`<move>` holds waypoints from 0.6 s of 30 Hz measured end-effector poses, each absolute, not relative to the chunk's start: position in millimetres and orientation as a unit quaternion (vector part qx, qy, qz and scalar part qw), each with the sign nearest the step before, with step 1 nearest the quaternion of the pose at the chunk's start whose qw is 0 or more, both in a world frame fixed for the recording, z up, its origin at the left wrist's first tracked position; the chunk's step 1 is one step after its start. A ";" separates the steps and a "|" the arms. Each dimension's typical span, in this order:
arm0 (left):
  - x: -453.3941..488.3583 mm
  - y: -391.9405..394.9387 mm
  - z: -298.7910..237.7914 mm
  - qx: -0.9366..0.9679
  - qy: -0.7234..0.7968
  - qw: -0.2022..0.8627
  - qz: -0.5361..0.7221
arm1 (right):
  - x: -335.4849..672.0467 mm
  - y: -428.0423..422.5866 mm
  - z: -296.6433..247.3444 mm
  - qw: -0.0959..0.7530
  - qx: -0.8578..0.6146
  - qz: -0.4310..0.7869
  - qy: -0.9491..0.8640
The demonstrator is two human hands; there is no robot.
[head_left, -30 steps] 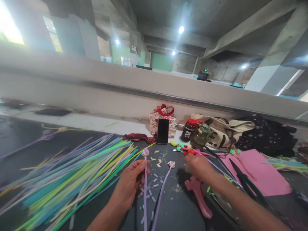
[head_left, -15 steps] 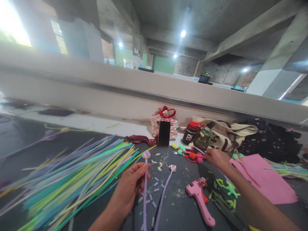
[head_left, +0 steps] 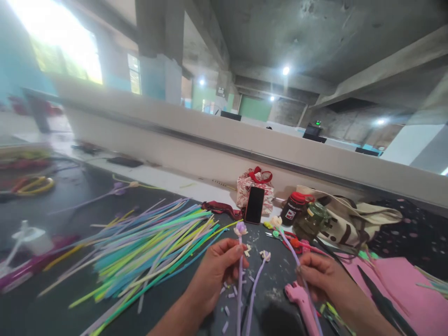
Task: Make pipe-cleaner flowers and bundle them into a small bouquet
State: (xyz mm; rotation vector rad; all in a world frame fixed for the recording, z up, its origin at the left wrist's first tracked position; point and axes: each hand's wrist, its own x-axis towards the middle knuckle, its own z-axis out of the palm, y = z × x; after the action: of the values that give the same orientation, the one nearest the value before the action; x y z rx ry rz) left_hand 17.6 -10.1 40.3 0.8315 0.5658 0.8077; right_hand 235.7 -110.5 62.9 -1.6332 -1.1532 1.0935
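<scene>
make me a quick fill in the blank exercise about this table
The left hand holds a flower by its ____.
Behind the upright phone stands a red-handled ____.
The black bottle has a ____ lid.
The pink tool lies closer to the ____ hand.

Missing words: stem; bag; red; right.

Bare grey concrete ceiling [head_left: 336, 42], small round white lights [head_left: 286, 70] lit. Large glaring window [head_left: 70, 44] at left. Long low off-white partition [head_left: 196, 120] behind dark grey bench [head_left: 136, 322].
</scene>
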 end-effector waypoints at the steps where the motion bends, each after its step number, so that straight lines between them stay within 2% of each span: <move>1: 15.6 -12.3 41.7 0.392 0.255 0.800 0.376 | 225.8 -112.6 62.7 0.415 -0.646 0.436 -0.469; 10: -7.0 -28.5 48.4 0.468 0.205 0.772 0.377 | 145.6 -108.9 48.9 0.385 -0.639 0.356 -0.563; 18: -16.4 -24.5 52.9 0.529 0.236 0.715 0.390 | 127.6 -99.0 37.9 0.361 -0.621 0.314 -0.621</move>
State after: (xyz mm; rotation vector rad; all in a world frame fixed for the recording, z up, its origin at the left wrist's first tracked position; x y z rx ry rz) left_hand -16.4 -24.5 52.9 1.1712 0.5233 0.8646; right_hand 127.6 -99.0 37.9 -1.5996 -1.6009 0.8099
